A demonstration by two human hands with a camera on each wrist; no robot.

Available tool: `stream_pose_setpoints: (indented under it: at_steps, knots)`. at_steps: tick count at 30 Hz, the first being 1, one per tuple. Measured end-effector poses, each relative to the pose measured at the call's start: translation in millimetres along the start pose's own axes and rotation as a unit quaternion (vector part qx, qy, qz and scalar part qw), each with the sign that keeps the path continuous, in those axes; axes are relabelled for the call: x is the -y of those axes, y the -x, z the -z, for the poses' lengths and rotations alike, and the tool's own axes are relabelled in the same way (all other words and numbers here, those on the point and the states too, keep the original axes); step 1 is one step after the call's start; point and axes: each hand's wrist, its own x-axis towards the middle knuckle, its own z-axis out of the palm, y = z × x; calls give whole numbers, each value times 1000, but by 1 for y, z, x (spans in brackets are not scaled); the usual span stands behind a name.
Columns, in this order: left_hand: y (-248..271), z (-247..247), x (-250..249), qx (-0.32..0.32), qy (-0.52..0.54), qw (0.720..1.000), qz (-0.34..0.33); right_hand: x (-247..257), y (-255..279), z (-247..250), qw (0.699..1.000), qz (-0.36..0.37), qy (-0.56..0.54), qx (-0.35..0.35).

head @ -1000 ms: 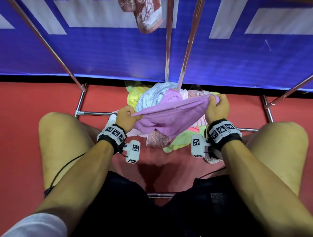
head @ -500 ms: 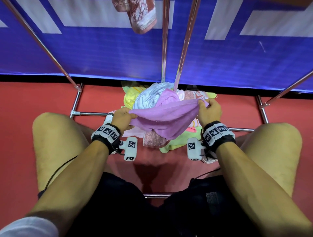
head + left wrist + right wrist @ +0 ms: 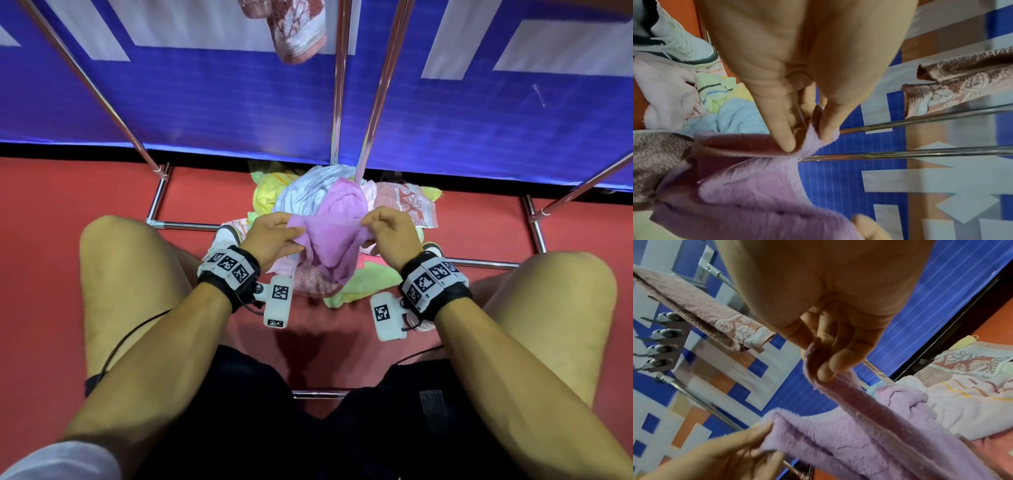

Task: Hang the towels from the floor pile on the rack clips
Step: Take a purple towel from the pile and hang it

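Note:
A purple towel (image 3: 334,236) hangs folded between my two hands above the floor pile (image 3: 308,202) of pale towels. My left hand (image 3: 274,234) pinches one corner of the purple towel (image 3: 812,138) between thumb and forefinger. My right hand (image 3: 390,233) pinches the other corner of that towel (image 3: 818,363) the same way. In the right wrist view the towel sags in a fold towards my left hand (image 3: 748,439). A brown patterned towel (image 3: 294,31) hangs from the rack above. Several rack clips (image 3: 659,340) show at the left of the right wrist view.
Chrome rack poles (image 3: 337,82) rise just behind the pile, with base bars (image 3: 185,225) on the red floor. A blue and white banner (image 3: 205,102) stands behind. My bare knees (image 3: 116,253) flank the pile, and a white shoe (image 3: 680,47) sits beside it.
My hands have come closer together, so the purple towel, stretched flat before, now sags in a fold between them. Both hands keep their corners.

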Motion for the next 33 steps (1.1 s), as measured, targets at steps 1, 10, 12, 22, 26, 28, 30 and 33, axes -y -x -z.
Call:
stream_pose_setpoints:
  at_steps: [1, 10, 12, 22, 26, 28, 30, 33]
  knots:
    - [1, -3, 0, 2, 5, 1000, -5, 1, 2, -3, 1000, -4, -6, 19]
    - [15, -38, 4, 36, -24, 998, -36, -12, 14, -24, 987, 75, 83, 114]
    - [17, -40, 4, 24, -33, 998, -46, -13, 11, -21, 985, 90, 114, 89]
    - [16, -40, 8, 39, -28, 997, -56, -16, 6, -23, 976, 135, 153, 83]
    - [15, -40, 10, 19, -68, 994, -80, -10, 10, -21, 964, 167, 180, 106]
    - [15, -41, 11, 6, -64, 995, -81, -9, 9, -19, 965, 165, 183, 91]
    - [14, -42, 11, 2, -60, 995, -83, -11, 7, -19, 968, 159, 180, 77]
    - [13, -43, 12, 7, -52, 995, -81, -13, 6, -20, 969, 156, 175, 76]
